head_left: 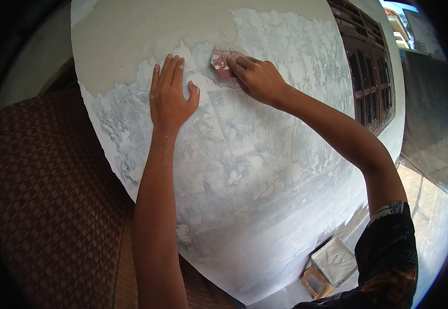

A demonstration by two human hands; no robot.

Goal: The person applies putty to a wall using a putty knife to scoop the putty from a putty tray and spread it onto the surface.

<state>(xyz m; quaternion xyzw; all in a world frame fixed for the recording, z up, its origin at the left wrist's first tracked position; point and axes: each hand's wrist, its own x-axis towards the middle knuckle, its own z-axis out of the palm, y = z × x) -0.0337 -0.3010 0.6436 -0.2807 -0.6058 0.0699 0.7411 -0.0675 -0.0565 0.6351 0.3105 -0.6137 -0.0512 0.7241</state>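
Note:
My left hand (pixel 171 99) lies flat against the wall (pixel 244 170), fingers stretched upward and the thumb apart. To its right, my right hand (pixel 259 80) grips a small red putty spreader (pixel 225 72) between thumb and fingers. White putty is smeared over the spreader, and it rests against the wall near the edge of the bare beige area. Patchy white and grey putty covers the wall below and around both hands. The far edge of the spreader under my fingers is hidden.
A tray of pale putty (pixel 335 260) sits at the wall's foot, beside a tan object with an opening (pixel 316 282). A brown woven panel (pixel 54 195) stands along the left. A dark barred window (pixel 365 67) is at the right, with a grey sheet (pixel 430 113) beyond.

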